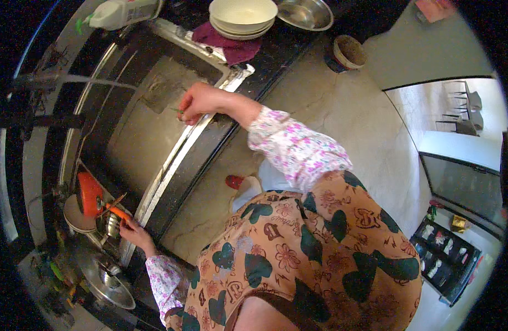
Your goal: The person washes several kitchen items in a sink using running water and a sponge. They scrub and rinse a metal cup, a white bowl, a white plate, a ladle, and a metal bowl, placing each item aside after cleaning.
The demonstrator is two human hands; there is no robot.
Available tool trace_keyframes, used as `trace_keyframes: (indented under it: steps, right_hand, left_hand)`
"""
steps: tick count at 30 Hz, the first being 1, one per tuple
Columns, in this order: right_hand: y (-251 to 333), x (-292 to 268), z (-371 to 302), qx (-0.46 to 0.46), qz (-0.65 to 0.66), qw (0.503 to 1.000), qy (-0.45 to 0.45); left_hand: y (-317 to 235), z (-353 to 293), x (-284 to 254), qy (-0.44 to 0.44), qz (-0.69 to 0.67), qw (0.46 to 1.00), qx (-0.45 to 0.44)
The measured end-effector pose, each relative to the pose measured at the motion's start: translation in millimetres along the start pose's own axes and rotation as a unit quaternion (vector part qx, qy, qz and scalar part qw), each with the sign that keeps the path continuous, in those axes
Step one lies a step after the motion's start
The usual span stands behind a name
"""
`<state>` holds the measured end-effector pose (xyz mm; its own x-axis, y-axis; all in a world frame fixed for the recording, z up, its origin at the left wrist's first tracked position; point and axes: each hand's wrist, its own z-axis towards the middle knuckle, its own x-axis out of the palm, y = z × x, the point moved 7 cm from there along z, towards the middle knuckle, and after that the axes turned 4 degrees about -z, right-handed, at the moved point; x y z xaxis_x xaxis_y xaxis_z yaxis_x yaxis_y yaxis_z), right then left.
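Observation:
My left hand point(137, 236) is low on the left, at the near end of the sink point(149, 127). Its fingers close on the end of a slender orange carrot point(117, 211). Just beyond the carrot sit a red bowl point(89, 193) and some stacked metal cups point(112, 226). Over the sink's front rim, my right hand point(201, 103) is closed with the fingertips pinched. A small green scrap point(179, 112) shows at those fingertips; what kind it is I cannot make out.
Cream bowls point(243, 14) are stacked on a maroon cloth point(232, 47) beside a steel bowl point(306, 14). A white bottle point(118, 14) stands at the far left. A glass lid point(110, 284) lies at the lower left. A bucket point(348, 54) stands on the floor.

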<state>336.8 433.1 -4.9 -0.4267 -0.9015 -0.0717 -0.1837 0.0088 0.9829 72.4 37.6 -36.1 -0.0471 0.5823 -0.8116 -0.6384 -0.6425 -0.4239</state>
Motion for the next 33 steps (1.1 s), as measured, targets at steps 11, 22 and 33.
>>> trace_keyframes:
  steps: [11, 22, 33]
  right_hand:
    - [-24.3, -353.2, -309.5, 0.118, -0.178, 0.909, -0.359]
    - [-246.0, -756.3, -458.4, 0.186, -0.497, 0.615, -0.584]
    - [-134.2, -826.7, -469.2, 0.03, -0.509, 0.488, -0.708]
  left_hand:
    - [4.3, -7.2, -38.0, -0.105, 0.245, 0.963, -0.031]
    - [-186.3, -261.1, 69.0, 0.153, 0.237, 0.885, -0.37]
    - [-340.1, -303.6, 153.4, 0.262, 0.064, 0.883, -0.384]
